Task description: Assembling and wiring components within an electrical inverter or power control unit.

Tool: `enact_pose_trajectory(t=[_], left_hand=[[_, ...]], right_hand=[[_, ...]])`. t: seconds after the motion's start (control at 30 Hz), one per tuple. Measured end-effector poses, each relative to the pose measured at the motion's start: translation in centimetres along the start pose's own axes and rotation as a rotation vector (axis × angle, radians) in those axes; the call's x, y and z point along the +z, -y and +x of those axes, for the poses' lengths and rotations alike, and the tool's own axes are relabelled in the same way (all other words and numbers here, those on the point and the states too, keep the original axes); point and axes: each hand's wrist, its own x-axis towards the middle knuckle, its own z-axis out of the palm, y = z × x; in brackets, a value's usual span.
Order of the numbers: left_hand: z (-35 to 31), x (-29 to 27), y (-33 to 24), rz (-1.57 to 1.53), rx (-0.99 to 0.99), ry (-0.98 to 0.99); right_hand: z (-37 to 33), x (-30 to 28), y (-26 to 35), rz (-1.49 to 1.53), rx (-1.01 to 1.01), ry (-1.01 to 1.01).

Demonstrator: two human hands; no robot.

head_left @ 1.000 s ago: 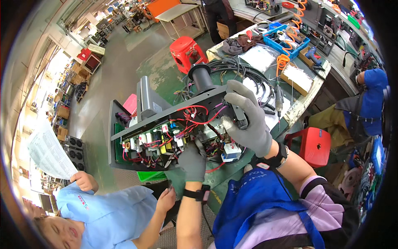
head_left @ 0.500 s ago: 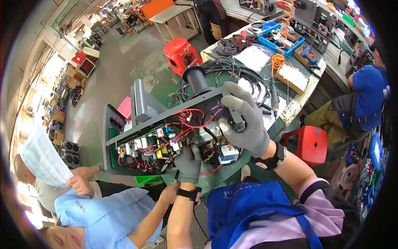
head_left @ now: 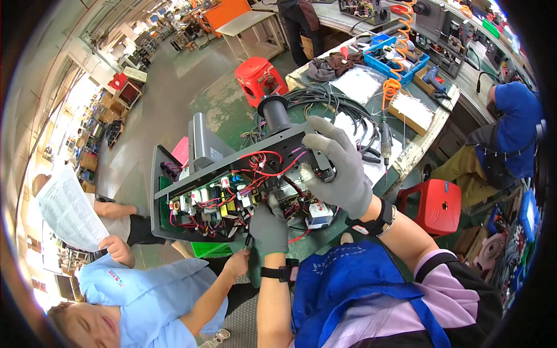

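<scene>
A dark metal machine housing (head_left: 232,159) lies on the green table with its inside facing me. Red, black and yellow wires (head_left: 217,200) and circuit parts fill it. My left hand (head_left: 270,229), in a grey glove, reaches in at the lower edge. Its fingers are bent among the wires, and whatever the tips hold is hidden. My right hand (head_left: 345,174), gloved too, grips the housing's right end, fingers over the top edge and thumb on the inner side. A white-and-blue component (head_left: 319,214) sits below that hand. A black spool-shaped part (head_left: 275,113) sticks up behind the housing.
Coiled black cables (head_left: 333,101) lie behind the housing. An electric screwdriver (head_left: 385,142) hangs on an orange coiled cord. Red stools (head_left: 432,206) stand nearby. At my left, a person in light blue (head_left: 151,290) holds a printed sheet (head_left: 69,209). Another person (head_left: 507,133) sits at the right.
My left hand has shifted slightly and stays in the housing; my right hand keeps its hold. The printed sheet sits a little lower, and the person behind it has shifted.
</scene>
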Motion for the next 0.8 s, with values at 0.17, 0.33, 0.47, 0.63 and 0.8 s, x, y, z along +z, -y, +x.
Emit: enact_pose_trajectory(t=[0.17,0.33,0.47,0.63,0.8], left_hand=[[1.2,-0.4,2.6,0.315,0.373,-0.033],[0.6,-1.1,2.6,0.234,0.483,0.064],[-4.3,-1.5,4.0,0.157,0.425,0.195],[-8.4,-0.7,5.3,-0.375,-0.073,0.028],[-9.1,-0.8,5.2,-0.314,-0.099,0.031]], right_hand=[[-0.2,0.2,0.2,0.055,0.038,-0.019],[-0.4,0.3,-0.3,0.054,0.035,-0.043],[0.1,0.1,0.2,0.033,0.027,-0.017],[-1.6,-0.5,1.7,-0.086,0.076,-0.107],[-11.6,-3.2,3.8,0.165,0.158,0.536]])
